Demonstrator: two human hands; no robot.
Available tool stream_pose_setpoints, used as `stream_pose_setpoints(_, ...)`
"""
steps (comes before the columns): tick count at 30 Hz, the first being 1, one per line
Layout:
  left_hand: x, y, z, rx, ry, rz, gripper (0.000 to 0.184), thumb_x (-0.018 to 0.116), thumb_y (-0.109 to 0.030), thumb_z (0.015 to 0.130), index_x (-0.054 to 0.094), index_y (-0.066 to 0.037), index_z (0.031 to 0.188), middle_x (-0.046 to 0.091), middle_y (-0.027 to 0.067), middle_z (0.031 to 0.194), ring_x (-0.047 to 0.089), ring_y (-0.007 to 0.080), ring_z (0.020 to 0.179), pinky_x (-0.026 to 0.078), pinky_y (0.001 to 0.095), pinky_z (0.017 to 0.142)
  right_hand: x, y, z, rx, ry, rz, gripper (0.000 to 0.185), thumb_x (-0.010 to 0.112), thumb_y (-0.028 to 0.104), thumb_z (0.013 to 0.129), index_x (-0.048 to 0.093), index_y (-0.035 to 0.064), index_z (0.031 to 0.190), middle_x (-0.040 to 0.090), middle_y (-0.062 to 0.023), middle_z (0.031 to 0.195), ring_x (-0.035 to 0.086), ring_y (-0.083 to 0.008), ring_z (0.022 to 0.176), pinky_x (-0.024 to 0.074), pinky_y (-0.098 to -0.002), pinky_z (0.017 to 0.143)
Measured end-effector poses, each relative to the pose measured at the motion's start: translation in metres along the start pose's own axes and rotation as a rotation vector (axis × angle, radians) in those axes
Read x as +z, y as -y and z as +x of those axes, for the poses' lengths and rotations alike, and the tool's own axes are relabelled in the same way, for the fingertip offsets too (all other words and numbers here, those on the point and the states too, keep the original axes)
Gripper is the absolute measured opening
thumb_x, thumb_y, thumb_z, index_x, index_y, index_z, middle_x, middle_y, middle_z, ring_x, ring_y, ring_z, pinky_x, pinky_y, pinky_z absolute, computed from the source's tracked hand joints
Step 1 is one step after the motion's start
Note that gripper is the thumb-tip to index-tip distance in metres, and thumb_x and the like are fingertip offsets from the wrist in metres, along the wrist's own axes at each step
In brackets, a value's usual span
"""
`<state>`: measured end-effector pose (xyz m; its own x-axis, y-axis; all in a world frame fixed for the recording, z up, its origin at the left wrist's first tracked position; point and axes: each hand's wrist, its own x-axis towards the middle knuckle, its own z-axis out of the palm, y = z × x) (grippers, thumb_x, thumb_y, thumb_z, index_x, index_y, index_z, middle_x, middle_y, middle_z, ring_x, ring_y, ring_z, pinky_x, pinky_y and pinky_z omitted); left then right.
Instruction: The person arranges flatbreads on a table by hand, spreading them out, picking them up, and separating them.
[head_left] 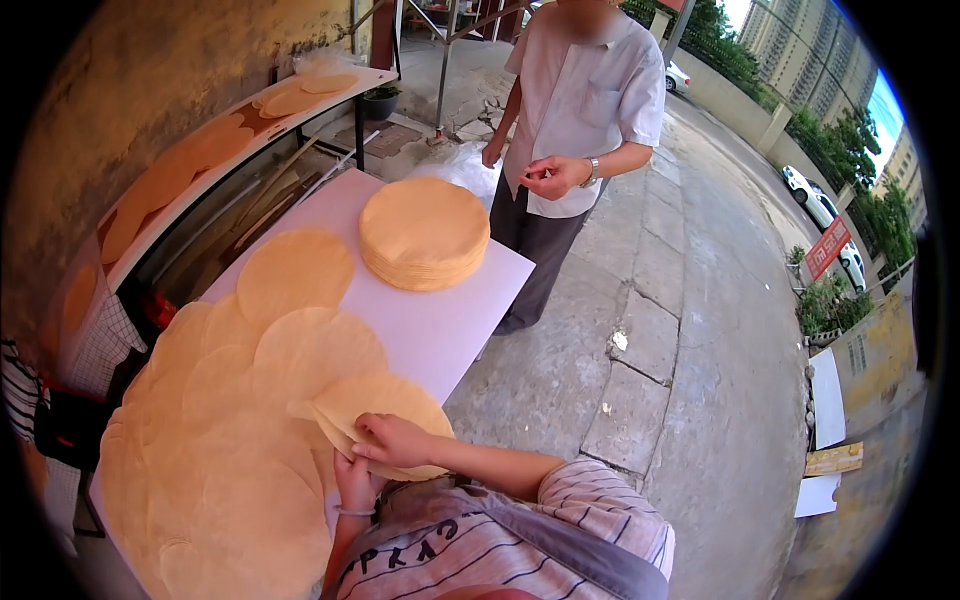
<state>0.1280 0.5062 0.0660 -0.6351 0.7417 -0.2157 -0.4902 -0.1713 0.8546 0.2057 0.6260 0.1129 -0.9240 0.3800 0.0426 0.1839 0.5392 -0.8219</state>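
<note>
In the right hand (pixel 400 442), pinched by the edge at a pale table's (pixel 432 335) near side: a tan round (pixel 395 395). Alongside, the left hand (pixel 353 483), grip too hidden to tell. Stacked already, apparently: one neat pile (pixel 425 228), far end. Remaining: many loose, overlapping rounds (pixel 220 450). As held: thin, smooth, slightly bent.

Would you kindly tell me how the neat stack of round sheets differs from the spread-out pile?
The stack has edges mostly lined up; the pile sprawls, overlapping unevenly. The stack takes up little of the table, while the pile covers much more. Both consist of thin, round, tan sheets.
</note>
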Motion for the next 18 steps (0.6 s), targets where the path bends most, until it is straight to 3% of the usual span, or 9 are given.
stream_pose_setpoints(2,0.011,-0.003,0.002,0.064,0.064,0.103,0.035,0.051,0.002,0.083,0.043,0.001,0.117,0.055,0.0082,0.108,0.055,0.0165,0.095,0.046,0.0273,0.081,-0.007,0.006,-0.003,-0.014,-0.069,-0.015,0.041,0.053,0.037,0.086,0.054,-0.0017,0.098,0.060,-0.0202,0.092,0.058,-0.0378,0.085,0.0465,-0.0415,0.074)
stream_pose_setpoints(6,0.034,-0.019,0.003,0.120,0.053,0.327,0.037,0.055,0.001,0.082,0.046,0.002,0.117,0.056,0.0093,0.109,0.055,0.0165,0.096,0.046,0.0283,0.082,-0.011,-0.005,-0.003,0.071,-0.177,-0.027,0.034,0.054,0.031,0.086,0.054,-0.0014,0.098,0.061,-0.0203,0.089,0.058,-0.0387,0.079,0.0471,-0.0406,0.071)
stream_pose_setpoints(9,0.031,-0.027,0.010,0.131,0.080,0.488,0.037,0.058,0.000,0.080,0.048,0.003,0.116,0.057,0.0099,0.110,0.055,0.0167,0.098,0.044,0.0287,0.084,-0.037,-0.017,0.000,0.124,-0.119,-0.040,0.029,0.053,0.024,0.088,0.053,-0.0012,0.101,0.063,-0.0143,0.086,0.061,-0.0294,0.074,0.0479,-0.0357,0.067)
stream_pose_setpoints(12,0.024,-0.039,0.021,0.135,0.067,0.359,0.038,0.056,0.002,0.080,0.049,0.003,0.117,0.058,0.0101,0.110,0.055,0.0177,0.099,0.044,0.0296,0.085,-0.057,-0.045,0.002,0.200,-0.183,0.659,0.024,0.052,0.019,0.089,0.054,-0.0004,0.103,0.063,-0.0065,0.087,0.060,-0.0167,0.072,0.0477,-0.0298,0.063)
stream_pose_setpoints(14,0.018,-0.054,0.030,0.187,0.002,0.146,0.039,0.054,0.004,0.079,0.049,0.002,0.118,0.058,0.0105,0.110,0.056,0.0192,0.100,0.045,0.0304,0.086,-0.089,-0.045,-0.003,0.297,-0.307,0.787,0.022,0.051,0.015,0.090,0.054,-0.0016,0.104,0.062,-0.0039,0.091,0.059,-0.0109,0.076,0.0487,-0.0274,0.066)
stream_pose_setpoints(16,0.007,-0.076,0.040,0.238,-0.083,-0.050,0.040,0.055,0.004,0.079,0.048,0.003,0.118,0.058,0.0100,0.110,0.056,0.0200,0.099,0.045,0.0305,0.085,-0.122,-0.042,-0.011,0.290,-0.453,1.180,0.024,0.053,0.015,0.089,0.052,-0.0004,0.109,0.062,-0.0066,0.095,0.061,-0.0132,0.079,0.0508,-0.0284,0.069)
stream_pose_setpoints(18,-0.019,-0.091,0.049,0.317,-0.211,-0.022,0.042,0.055,0.004,0.078,0.048,0.002,0.119,0.057,0.0102,0.112,0.057,0.0206,0.099,0.045,0.0302,0.085,-0.147,-0.051,-0.025,0.245,-0.517,1.284,0.026,0.054,0.014,0.089,0.051,0.0006,0.111,0.062,-0.0076,0.097,0.062,-0.0139,0.081,0.0516,-0.0289,0.070)
